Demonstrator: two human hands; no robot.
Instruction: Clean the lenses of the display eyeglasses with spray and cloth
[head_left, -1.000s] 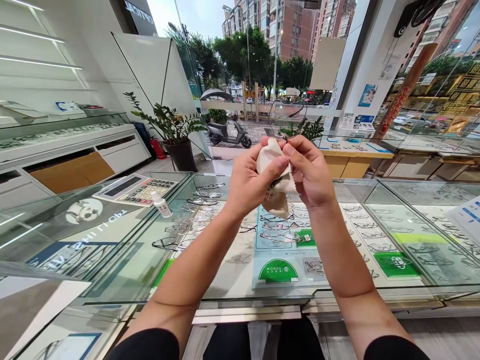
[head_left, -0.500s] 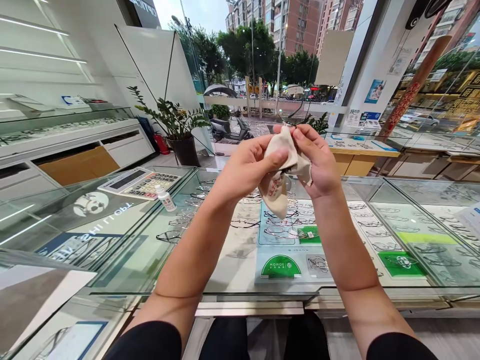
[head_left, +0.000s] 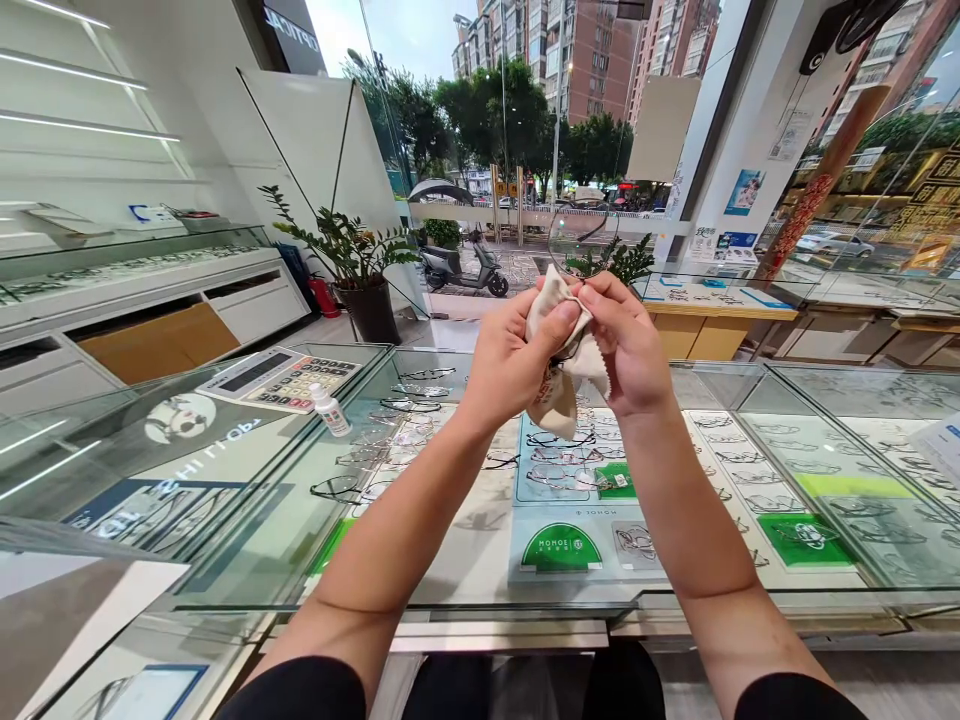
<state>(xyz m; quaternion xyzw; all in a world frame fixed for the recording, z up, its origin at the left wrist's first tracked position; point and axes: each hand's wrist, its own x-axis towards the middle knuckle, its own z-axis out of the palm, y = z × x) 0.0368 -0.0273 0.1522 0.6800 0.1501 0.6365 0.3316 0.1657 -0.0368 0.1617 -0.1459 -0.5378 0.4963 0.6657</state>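
Observation:
A beige cleaning cloth (head_left: 556, 392) with printed lettering is bunched between my hands, above the glass counter. My left hand (head_left: 508, 352) is closed on it, thumb pressed over a fold. My right hand (head_left: 631, 345) pinches a thin-rimmed pair of eyeglasses (head_left: 559, 243) at the cloth's edge. One lens rim sticks up beyond my fingertips; the cloth and fingers cover the rest of the glasses. A loose corner of the cloth hangs below my left thumb, and another lies against my right palm.
Under my hands, the glass display case (head_left: 450, 590) holds rows of eyeglasses. On its left part stand a small white spray bottle (head_left: 330, 412) and a large calculator (head_left: 281, 378). A potted plant (head_left: 367, 305) stands beyond the counter, before the window.
Both hands have lowered slightly, and the cloth is folded differently between them. More of the lens rim shows above my fingers. The view has tilted up a little.

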